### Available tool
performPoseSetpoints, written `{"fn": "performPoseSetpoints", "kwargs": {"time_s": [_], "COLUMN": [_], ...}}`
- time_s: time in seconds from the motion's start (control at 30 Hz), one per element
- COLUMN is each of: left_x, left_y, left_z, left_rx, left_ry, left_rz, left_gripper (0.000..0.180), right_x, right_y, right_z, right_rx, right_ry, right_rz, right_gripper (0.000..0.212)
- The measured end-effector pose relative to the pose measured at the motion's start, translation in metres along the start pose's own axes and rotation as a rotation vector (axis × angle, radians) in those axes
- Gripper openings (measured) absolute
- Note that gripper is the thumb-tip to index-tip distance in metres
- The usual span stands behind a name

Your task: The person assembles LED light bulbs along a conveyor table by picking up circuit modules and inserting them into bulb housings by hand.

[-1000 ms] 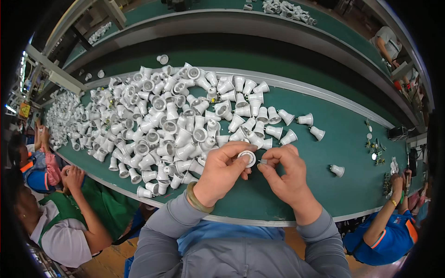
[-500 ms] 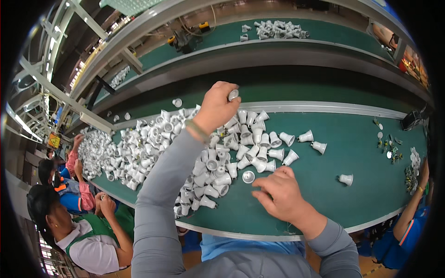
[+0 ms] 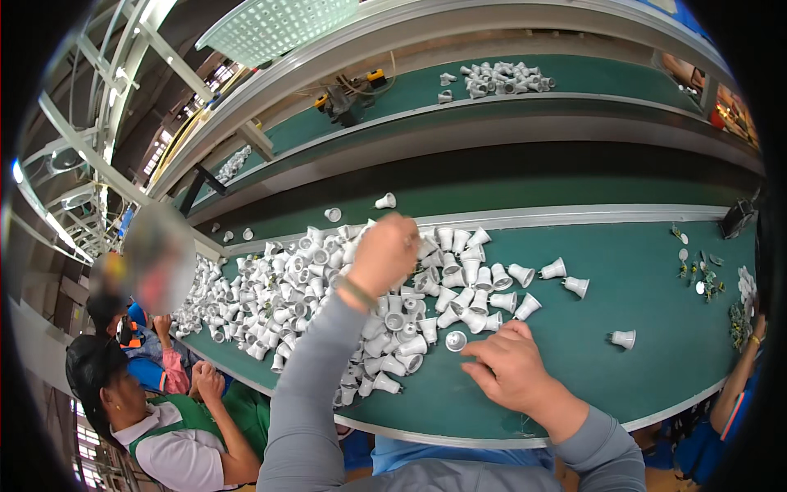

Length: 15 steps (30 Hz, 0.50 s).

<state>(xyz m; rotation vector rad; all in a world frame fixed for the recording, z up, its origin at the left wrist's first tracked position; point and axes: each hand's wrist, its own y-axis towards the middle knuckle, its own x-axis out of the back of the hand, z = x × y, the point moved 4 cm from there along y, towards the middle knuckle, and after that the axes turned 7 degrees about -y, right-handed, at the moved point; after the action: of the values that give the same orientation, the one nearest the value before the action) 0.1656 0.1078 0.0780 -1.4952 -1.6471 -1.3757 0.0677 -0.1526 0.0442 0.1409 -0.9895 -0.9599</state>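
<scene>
White bell-shaped lamp housings [image 3: 307, 283] lie heaped on the green work surface, many showing hollow mouths. Above the heap's far edge is my left hand [image 3: 381, 256], its fingers curled away and slightly blurred, so whether it holds anything is hidden. One lamp housing [image 3: 385, 201] lies just beyond that hand, on the darker strip past the metal rail. My right hand [image 3: 512, 373] is low over the near part of the surface, thumb and forefinger apart with nothing between them. Close to its forefinger tip sits a single housing [image 3: 456, 340], mouth up.
A metal rail [image 3: 557, 214] runs along the far side. Small circuit pieces [image 3: 701, 283] and a black object [image 3: 738, 217] are at the right. Beyond stands another belt with more housings [image 3: 504, 79]. People sit at the left [image 3: 184, 435] and right edge. A pale green basket [image 3: 275, 29] rests on the upper shelf.
My left hand has let go of a lamp housing, now lying on the far strip, and has drawn back toward the heap. My right hand keeps its pose. The whole view has shifted slightly.
</scene>
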Motion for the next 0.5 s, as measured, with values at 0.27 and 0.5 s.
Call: {"fn": "performPoseSetpoints", "kwargs": {"time_s": [0.27,0.5], "left_x": [-0.017,-0.034], "left_y": [-0.064,-0.062], "left_z": [-0.018,-0.023], "left_rx": [0.131,0.117], "left_ry": [0.28,0.176], "left_rz": [0.133,0.141], "left_gripper": [0.008,0.023], "right_x": [-0.011,-0.007], "right_y": [0.007,0.004], "right_z": [0.005,0.011], "right_rx": [0.027,-0.005], "right_ry": [-0.003,-0.02], "right_rz": [0.019,-0.014], "right_gripper": [0.014,0.011]}}
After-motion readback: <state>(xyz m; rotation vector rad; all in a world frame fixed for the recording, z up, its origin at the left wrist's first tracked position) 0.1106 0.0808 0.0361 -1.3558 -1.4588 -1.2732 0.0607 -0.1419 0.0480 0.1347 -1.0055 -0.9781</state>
